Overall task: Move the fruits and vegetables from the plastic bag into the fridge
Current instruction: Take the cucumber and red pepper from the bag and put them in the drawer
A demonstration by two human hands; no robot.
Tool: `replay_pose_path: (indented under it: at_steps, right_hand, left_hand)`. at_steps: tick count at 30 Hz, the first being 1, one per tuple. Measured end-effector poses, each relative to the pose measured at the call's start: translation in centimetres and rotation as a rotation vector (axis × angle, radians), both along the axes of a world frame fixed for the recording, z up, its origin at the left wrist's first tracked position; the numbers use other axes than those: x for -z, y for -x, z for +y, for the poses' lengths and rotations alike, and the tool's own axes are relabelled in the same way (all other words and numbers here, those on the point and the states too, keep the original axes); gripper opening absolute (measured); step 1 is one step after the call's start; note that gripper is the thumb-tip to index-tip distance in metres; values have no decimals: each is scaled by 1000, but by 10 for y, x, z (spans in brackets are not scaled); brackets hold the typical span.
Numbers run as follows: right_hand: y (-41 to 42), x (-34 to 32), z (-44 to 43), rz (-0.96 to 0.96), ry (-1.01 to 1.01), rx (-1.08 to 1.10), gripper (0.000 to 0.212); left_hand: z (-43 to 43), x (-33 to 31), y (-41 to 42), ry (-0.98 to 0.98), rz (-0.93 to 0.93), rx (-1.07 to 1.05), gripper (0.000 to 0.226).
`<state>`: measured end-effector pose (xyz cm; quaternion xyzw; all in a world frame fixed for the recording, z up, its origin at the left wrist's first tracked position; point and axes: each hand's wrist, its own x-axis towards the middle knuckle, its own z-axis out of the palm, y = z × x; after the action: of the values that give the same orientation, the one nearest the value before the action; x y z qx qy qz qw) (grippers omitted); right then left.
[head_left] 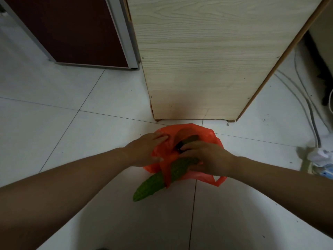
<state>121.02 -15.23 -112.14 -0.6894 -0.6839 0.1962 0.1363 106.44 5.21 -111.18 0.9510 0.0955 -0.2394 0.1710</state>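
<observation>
Closing round the upper end of the bitter gourd [163, 179], the right hand [209, 157] has its fingers curled over the top and its thumb underneath, so the grip is clamped on the gourd just inside the mouth of the orange plastic bag [203, 136]. The fingertips reach toward a dark, glossy item [178, 148] deeper in the bag. Whether they also touch it cannot be told.

The left hand [144, 150] lies on the bag's left rim with its fingers stretched nearly straight, its grip apart and holding nothing. It looks placed there to press the thin plastic down and keep the mouth spread while the other hand draws the gourd out.

The gourd lies slanted, its lower half already poking out onto the floor [72, 141] toward the person. One bag handle is draped across its middle. That strap could snag as the gourd is pulled, which may be another reason for pinning the bag. A second long, greenish-brown vegetable [191, 138] rests further inside.

The bag sits on the white tiles just in front of a pale wooden cabinet [207, 60]. What appears to be the fridge [81, 29], dark red with a silver frame, stands up and to the left, well apart from the bag. Cables [304, 98] trail along the floor at the right. Nothing seems to have reached the fridge yet, so the task looks to be at an early stage.
</observation>
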Motion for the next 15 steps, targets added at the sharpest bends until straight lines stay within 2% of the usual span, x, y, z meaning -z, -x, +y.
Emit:
replay_pose_path:
  at_steps: [4,6,7,9,11,13,15]
  right_hand:
    - [-12,-3,-3,-87,-115,55,45]
    - [-22,-7,0,-208,-136,105,60]
    - [-27,-8,0,-247,-52,146,72]
    - [-37,-2,-6,-197,226,198,91]
    - [-41,13,-16,-125,433,186,97]
    - [-38,27,-25,-98,426,206,99]
    - [-33,33,-29,-85,317,242,96]
  left_hand:
    - [1,3,-7,-19,-8,10,82]
    - [4,6,-12,-15,1,-5,82]
    - [5,7,-14,-8,5,-12,82]
    - [10,8,-17,-9,13,-20,81]
    - [14,9,-17,-27,16,-63,83]
    - [19,10,-14,-28,-8,-155,87]
    - [25,10,-10,5,-59,-254,86]
